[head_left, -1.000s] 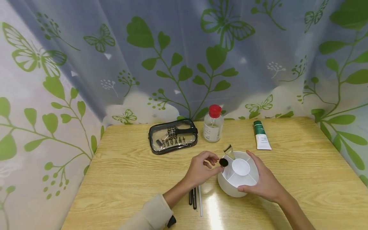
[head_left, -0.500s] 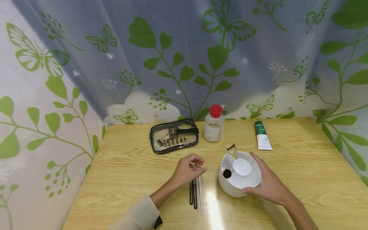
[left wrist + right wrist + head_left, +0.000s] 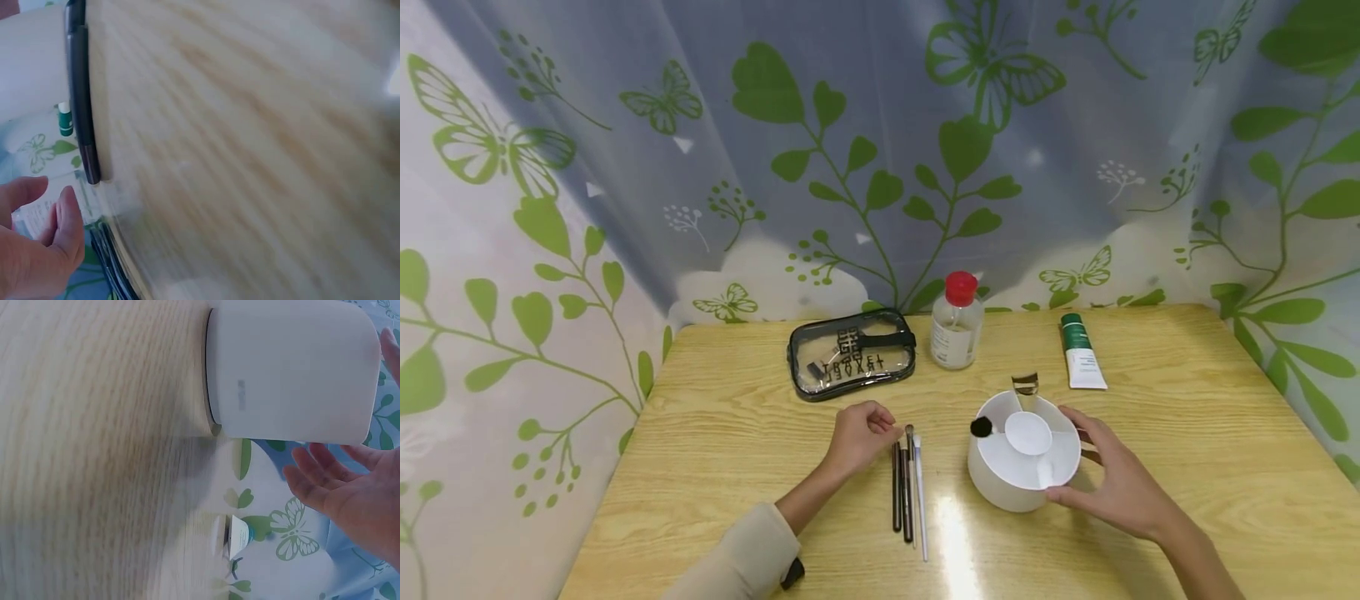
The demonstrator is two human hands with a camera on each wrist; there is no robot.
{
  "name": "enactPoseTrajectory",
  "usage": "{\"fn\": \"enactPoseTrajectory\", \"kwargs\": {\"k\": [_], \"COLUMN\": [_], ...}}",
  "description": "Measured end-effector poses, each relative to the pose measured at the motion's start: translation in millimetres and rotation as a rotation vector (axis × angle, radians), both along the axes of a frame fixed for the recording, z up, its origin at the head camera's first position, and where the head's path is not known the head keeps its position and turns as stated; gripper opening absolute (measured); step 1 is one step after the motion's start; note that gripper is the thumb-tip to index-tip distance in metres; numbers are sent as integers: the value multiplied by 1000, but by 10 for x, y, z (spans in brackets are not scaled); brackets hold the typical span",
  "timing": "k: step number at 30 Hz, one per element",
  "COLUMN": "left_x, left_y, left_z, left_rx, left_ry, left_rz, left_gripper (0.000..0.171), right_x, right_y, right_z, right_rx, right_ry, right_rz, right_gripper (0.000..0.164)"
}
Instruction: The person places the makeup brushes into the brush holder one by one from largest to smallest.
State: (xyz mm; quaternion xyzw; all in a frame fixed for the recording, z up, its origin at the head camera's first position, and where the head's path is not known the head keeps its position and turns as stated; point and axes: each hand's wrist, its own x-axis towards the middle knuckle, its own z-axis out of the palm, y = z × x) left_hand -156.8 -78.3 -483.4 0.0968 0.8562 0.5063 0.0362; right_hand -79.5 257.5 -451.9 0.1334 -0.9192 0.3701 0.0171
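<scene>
A round white divided organizer (image 3: pixel 1011 483) stands on the table. A brush's dark bristle head (image 3: pixel 981 427) pokes up at its left rim, and a flat gold item with a dark end (image 3: pixel 1026 390) rises from its back. My right hand (image 3: pixel 1120 487) is at the organizer's right side, fingers spread, thumb near the front rim; in the right wrist view its fingers (image 3: pixel 312 475) curve loosely beside the white wall. My left hand (image 3: pixel 862 437) hovers at the upper ends of several slim makeup brushes (image 3: pixel 907 492), thumb and fingers apart, holding nothing. One dark brush handle (image 3: pixel 81 94) shows in the left wrist view.
A clear black-edged pouch (image 3: pixel 852 356) lies at the back left. Beside it stands a bottle with a red cap (image 3: pixel 957 329). A green and white tube (image 3: pixel 1082 354) lies at the back right. A patterned curtain (image 3: pixel 880 167) hangs behind the table.
My left hand has let go of the dark-bristled brush and moved left to the brushes on the table. The organizer has turned, its gold item shifting right. My right hand's fingers have loosened.
</scene>
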Motion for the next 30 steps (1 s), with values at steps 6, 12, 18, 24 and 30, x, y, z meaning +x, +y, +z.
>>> {"fn": "enactPoseTrajectory", "kwargs": {"k": [6, 12, 18, 24, 30], "left_x": [23, 47, 47, 40, 44], "left_y": [-20, -5, 14, 36, 54], "left_z": [-27, -52, -73, -51, -38], "left_rx": [-122, -211, -264, -288, -375], "left_ry": [-54, -97, -101, -90, -48], "left_rz": [16, 7, 7, 5, -4], "left_gripper": [10, 11, 9, 6, 12], "right_x": [-1, -10, -62, -86, -95], "right_y": [37, 12, -11, -47, -64], "right_z": [5, 4, -40, -51, -71], "right_rx": [-39, -54, -33, -57, -103], "right_ry": [-29, -34, -42, -70, -121], "right_rz": [-22, -17, 22, 37, 39], "right_gripper": [86, 92, 106, 110, 114]}}
